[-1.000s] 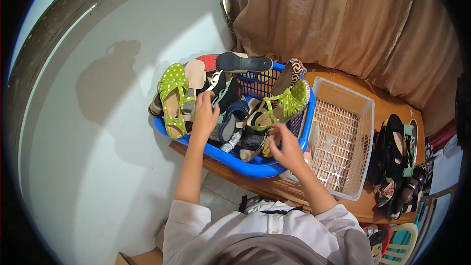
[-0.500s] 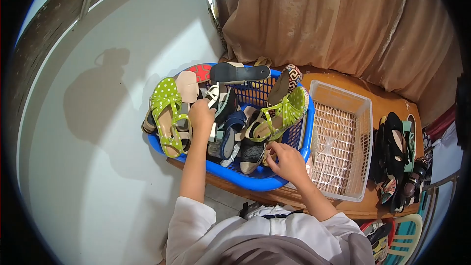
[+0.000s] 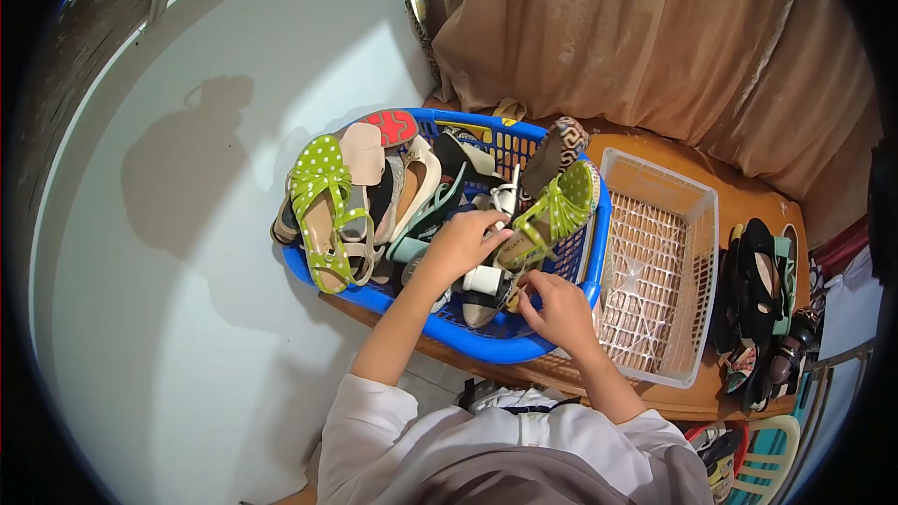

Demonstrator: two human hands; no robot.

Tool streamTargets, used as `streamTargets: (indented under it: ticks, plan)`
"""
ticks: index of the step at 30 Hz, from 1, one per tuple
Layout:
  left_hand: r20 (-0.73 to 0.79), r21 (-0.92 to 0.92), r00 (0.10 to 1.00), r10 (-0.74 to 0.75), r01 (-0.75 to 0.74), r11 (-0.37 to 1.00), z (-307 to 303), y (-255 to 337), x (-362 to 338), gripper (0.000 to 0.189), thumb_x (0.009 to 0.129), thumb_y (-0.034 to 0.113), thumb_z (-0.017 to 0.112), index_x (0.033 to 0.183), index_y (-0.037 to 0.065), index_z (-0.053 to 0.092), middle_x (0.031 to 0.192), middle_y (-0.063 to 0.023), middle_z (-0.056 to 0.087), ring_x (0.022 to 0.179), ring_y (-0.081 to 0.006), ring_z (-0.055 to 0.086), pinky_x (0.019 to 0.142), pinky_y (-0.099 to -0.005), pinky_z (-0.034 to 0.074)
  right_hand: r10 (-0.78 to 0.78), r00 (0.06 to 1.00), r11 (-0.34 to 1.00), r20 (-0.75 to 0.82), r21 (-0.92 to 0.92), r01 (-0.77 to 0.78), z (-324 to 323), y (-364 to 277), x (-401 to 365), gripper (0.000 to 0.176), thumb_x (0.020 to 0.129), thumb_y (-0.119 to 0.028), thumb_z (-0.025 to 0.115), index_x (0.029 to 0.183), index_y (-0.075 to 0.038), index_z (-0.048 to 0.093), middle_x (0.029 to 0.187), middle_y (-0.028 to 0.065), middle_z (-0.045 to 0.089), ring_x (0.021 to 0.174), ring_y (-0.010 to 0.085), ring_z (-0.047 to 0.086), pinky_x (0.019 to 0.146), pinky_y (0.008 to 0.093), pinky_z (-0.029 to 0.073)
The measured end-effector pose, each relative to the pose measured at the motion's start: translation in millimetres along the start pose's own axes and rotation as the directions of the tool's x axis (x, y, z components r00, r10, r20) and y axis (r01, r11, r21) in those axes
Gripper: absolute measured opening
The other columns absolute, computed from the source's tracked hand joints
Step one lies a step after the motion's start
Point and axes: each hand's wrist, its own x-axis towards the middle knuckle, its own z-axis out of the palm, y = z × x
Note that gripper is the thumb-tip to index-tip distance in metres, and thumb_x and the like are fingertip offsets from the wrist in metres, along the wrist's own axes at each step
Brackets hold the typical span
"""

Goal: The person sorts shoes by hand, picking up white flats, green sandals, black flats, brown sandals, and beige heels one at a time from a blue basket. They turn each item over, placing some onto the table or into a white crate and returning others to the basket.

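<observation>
My left hand (image 3: 465,245) is closed on a white block-heeled sandal (image 3: 485,279) above the middle of the blue plastic basket (image 3: 477,344). The sandal's white strap stands up past my fingers. Close to the basket's right front side, my right hand (image 3: 561,310) has thumb and fingers pinched together; what is between them I cannot make out. By those fingertips lies a dark shoe with a beige toe (image 3: 479,314). One green polka-dot sandal (image 3: 566,210) rests at the basket's right, another green polka-dot sandal (image 3: 321,189) over its left rim. A cream shoe (image 3: 420,189) leans among several others.
A clear plastic basket (image 3: 703,224) stands right of the blue one on the wooden table (image 3: 645,145). Beyond it are several black shoes (image 3: 751,271). A brown curtain (image 3: 608,28) hangs behind, with a white wall (image 3: 215,37) at left and a chair (image 3: 776,454) at lower right.
My left hand has moved right across the basket, carrying the white sandal. A black-soled shoe no longer lies across the back rim, and the cream shoe now shows. My right hand stays nearly in place.
</observation>
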Motion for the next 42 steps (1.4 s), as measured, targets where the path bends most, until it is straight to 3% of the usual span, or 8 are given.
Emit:
streamTargets:
  ticks: [9, 12, 23, 29, 32, 34, 37, 42]
  plan:
    - [-0.395, 0.438, 0.893, -0.218, 0.392, 0.809, -27, -63, -22, 0.016, 0.080, 0.013, 0.058, 0.091, 0.003, 0.063, 0.101, -0.0173, 0.057, 0.091, -0.0349, 0.056, 0.079, -0.0439, 0.045, -0.006, 1.000, 0.999, -0.020, 0.032, 0.007, 2, 5, -1, 0.010, 0.076, -0.011, 0.059, 0.083, -0.004, 0.057, 0.072, 0.0103, 0.061, 0.069, 0.0266, 0.061, 0.062, 0.0365, 0.048]
    - [-0.205, 0.525, 0.857, -0.472, 0.504, 0.686, -17, -101, -32, 0.022, 0.078, 0.019, 0.062, 0.093, 0.003, 0.063, 0.096, -0.0167, 0.059, 0.088, -0.0351, 0.058, 0.077, -0.0453, 0.046, -0.006, 1.000, 0.999, -0.011, 0.036, 0.006, 2, 5, 0, 0.010, 0.076, -0.011, 0.059, 0.082, -0.004, 0.056, 0.072, 0.0105, 0.061, 0.068, 0.0267, 0.061, 0.062, 0.0365, 0.048]
    - [-0.233, 0.565, 0.964, -0.132, 0.245, 0.788, -4, -38, -31, 0.020, 0.076, 0.021, 0.065, 0.090, 0.007, 0.062, 0.080, -0.0108, 0.060, 0.071, -0.0312, 0.060, 0.063, -0.0411, 0.050, 0.020, 1.000, 0.999, 0.017, 0.032, -0.020, 1, 2, 1, 0.010, 0.077, -0.013, 0.059, 0.082, -0.004, 0.056, 0.070, 0.0108, 0.061, 0.066, 0.0271, 0.061, 0.059, 0.0370, 0.048]
    - [-0.264, 0.251, 0.954, -0.144, 0.212, 0.945, -12, -25, -53, 0.023, 0.084, 0.026, 0.058, 0.087, 0.004, 0.063, 0.080, -0.0136, 0.062, 0.072, -0.0340, 0.059, 0.069, -0.0414, 0.049, 0.029, 0.999, 0.999, 0.022, 0.035, -0.030, 2, 3, 0, 0.011, 0.076, -0.013, 0.059, 0.082, -0.004, 0.056, 0.069, 0.0107, 0.061, 0.064, 0.0269, 0.061, 0.058, 0.0369, 0.047]
    - [-0.620, 0.307, 0.785, 0.016, 0.224, 0.925, -31, -16, -72, 0.015, 0.078, 0.011, 0.059, 0.091, 0.007, 0.065, 0.090, -0.0119, 0.061, 0.084, -0.0311, 0.057, 0.083, -0.0423, 0.043, 0.017, 1.000, 0.999, 0.008, 0.037, -0.018, 2, 4, -1, 0.010, 0.076, -0.013, 0.059, 0.081, -0.004, 0.056, 0.068, 0.0107, 0.061, 0.064, 0.0266, 0.061, 0.058, 0.0368, 0.047]
    - [-0.825, 0.485, 0.552, 0.125, 0.575, 0.659, -39, -19, -92, 0.029, 0.073, 0.008, 0.061, 0.102, 0.009, 0.060, 0.102, -0.0141, 0.057, 0.095, -0.0320, 0.053, 0.091, -0.0423, 0.038, 0.000, 1.000, 1.000, 0.002, 0.031, 0.000, 2, 5, -1, 0.010, 0.076, -0.013, 0.059, 0.081, -0.004, 0.056, 0.068, 0.0106, 0.061, 0.064, 0.0265, 0.061, 0.058, 0.0367, 0.047]
    - [-0.958, 0.194, 0.283, -0.047, 0.759, 0.622, -65, -21, -105, 0.047, 0.072, 0.015, 0.065, 0.116, 0.008, 0.050, 0.111, -0.0176, 0.053, 0.102, -0.0367, 0.049, 0.095, -0.0423, 0.035, 0.006, 1.000, 1.000, 0.005, 0.026, -0.006, 3, 5, -1, 0.010, 0.076, -0.013, 0.059, 0.081, -0.004, 0.057, 0.069, 0.0102, 0.061, 0.063, 0.0265, 0.061, 0.058, 0.0366, 0.047]
    - [-0.809, -0.055, 0.397, -0.435, 0.684, 0.727, -81, -88, -123, 0.064, 0.068, 0.024, 0.070, 0.121, 0.003, 0.042, 0.111, -0.0221, 0.053, 0.104, -0.0409, 0.048, 0.091, -0.0448, 0.038, 0.004, 1.000, 1.000, 0.023, 0.024, -0.005, 3, 3, -1, 0.010, 0.076, -0.013, 0.059, 0.081, -0.004, 0.057, 0.068, 0.0092, 0.061, 0.062, 0.0255, 0.061, 0.057, 0.0358, 0.048]
